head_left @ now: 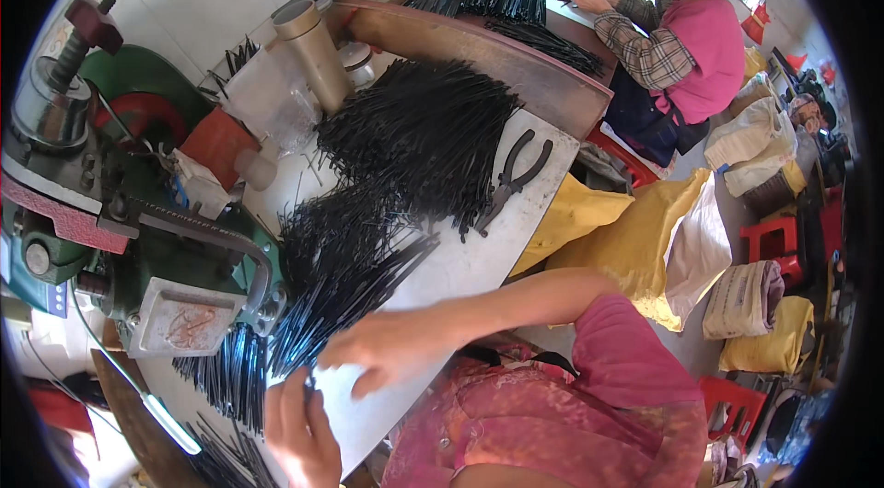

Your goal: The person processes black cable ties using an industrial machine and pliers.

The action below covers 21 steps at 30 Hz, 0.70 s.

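Note:
Thin black rods (pixel 419 120) lie in a large heap on the white tabletop (pixel 410 281), and a narrower bundle (pixel 354 290) runs down toward my hands. My left hand (pixel 299 428) is low at the table's near edge, its fingers bent and close together around a small dark piece that I cannot make out. Just above it, my right hand (pixel 391 350) reaches across from the right, thumb apart from the fingers, fingertips near the bundle's lower end. Black-handled pliers (pixel 516 177) lie beside the heap. Left of my hands stands a green press machine (pixel 189 318).
A tan thermos (pixel 313 55) and a clear plastic container (pixel 267 92) stand behind the heap. A lit lamp (pixel 172 424) hangs at lower left. Beyond a wooden board (pixel 470 55), a co-worker (pixel 691 55) sits handling something small. Yellow sacks (pixel 635 230) stand right of the table.

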Available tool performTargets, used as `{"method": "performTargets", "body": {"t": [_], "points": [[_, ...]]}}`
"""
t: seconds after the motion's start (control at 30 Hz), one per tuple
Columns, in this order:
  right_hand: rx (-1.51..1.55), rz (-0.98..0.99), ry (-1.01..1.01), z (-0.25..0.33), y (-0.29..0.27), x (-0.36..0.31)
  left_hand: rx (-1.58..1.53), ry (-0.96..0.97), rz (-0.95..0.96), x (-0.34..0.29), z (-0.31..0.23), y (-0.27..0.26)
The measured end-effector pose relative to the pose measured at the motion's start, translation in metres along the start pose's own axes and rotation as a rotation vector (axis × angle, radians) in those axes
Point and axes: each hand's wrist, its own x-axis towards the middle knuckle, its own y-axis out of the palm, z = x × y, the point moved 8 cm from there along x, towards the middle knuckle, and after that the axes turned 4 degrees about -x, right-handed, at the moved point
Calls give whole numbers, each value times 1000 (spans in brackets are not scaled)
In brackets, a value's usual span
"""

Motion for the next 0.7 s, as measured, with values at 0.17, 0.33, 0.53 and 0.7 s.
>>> {"method": "performTargets", "body": {"t": [0.17, 0.33, 0.53, 0.7], "points": [[211, -23, -155, 55, 12, 28, -514, -118, -587, -31, 5, -42], [-741, -488, -360, 69, -25, 6, -623, 80, -591, -23, 7, -29], [-1230, -110, 174, -39, -102, -28, -217, -219, -513, -46, 85, -22], [-1362, -118, 627, -105, -169, -85, -97, -291, -360, -50, 140, 0]]}}
